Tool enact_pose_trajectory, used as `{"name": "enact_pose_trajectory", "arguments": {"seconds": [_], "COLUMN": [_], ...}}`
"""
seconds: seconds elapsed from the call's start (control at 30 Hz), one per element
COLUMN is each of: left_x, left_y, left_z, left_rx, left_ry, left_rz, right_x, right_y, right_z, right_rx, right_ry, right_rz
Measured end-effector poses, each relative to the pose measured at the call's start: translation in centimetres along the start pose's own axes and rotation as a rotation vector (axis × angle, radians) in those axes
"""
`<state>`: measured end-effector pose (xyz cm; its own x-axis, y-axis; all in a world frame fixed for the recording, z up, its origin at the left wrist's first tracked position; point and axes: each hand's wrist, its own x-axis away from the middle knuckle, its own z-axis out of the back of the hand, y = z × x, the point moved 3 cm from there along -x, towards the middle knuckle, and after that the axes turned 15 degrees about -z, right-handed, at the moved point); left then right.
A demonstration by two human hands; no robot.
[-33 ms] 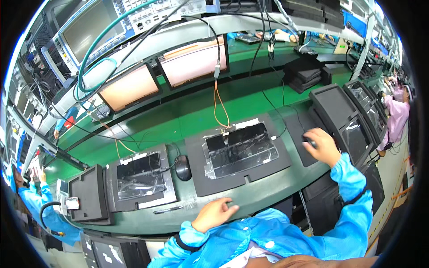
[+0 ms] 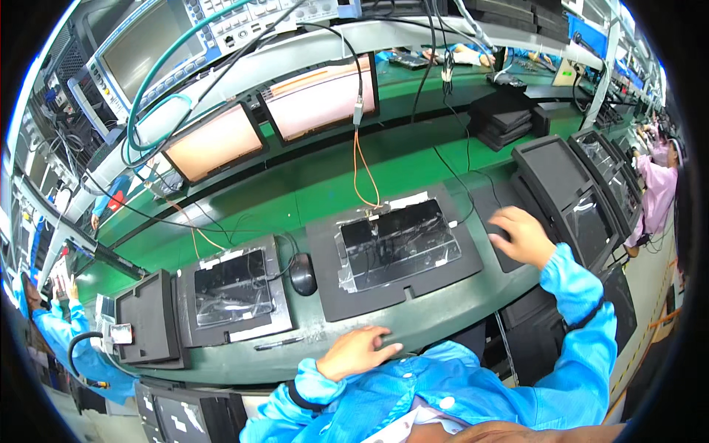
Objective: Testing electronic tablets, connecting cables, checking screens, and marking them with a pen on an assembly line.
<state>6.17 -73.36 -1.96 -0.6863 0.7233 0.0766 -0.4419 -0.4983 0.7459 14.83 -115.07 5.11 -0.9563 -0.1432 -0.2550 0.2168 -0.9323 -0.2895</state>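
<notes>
My right hand [image 2: 521, 236] is curled over a dark computer mouse [image 2: 496, 232] on a black pad; the hand hides most of it. At the table's near edge rests my left hand [image 2: 358, 351], empty, its thumb apart from loosely bent fingers. Just ahead of that hand lies a black foam tray [image 2: 343, 299], bearing a dark glossy screen panel [image 2: 399, 240] with clear film around it. An orange cable [image 2: 357, 177] runs down to the panel's far edge. Left of the tray sits a second black mouse [image 2: 303, 275].
Another panel [image 2: 233, 286] lies on foam at left, near a pen [image 2: 279, 343]. Foam trays stand at far left [image 2: 146, 319] and right [image 2: 550, 166]. Two lit monitors [image 2: 317, 100] hang behind, below a measuring instrument [image 2: 151, 52]. Co-workers are at both sides.
My right hand has slid slightly left and away from me with the mouse. The fingers of my left hand have shifted a little; it stays at the table edge.
</notes>
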Motion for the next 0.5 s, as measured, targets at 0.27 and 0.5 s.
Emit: {"name": "enact_pose_trajectory", "arguments": {"seconds": [0.27,0.5], "left_x": [-12.0,-14.2], "left_y": [1.8,1.1], "left_z": [2.1,0.3], "left_rx": [-0.534,-0.543], "left_ry": [0.411,0.606], "left_rz": [-0.287,-0.326], "right_x": [-7.7,-9.2], "right_y": [-3.3,-1.8], "right_z": [-7.3,-7.2], "right_rx": [-0.022,-0.093], "right_ry": [-0.154,-0.195], "right_rz": [0.216,0.342]}}
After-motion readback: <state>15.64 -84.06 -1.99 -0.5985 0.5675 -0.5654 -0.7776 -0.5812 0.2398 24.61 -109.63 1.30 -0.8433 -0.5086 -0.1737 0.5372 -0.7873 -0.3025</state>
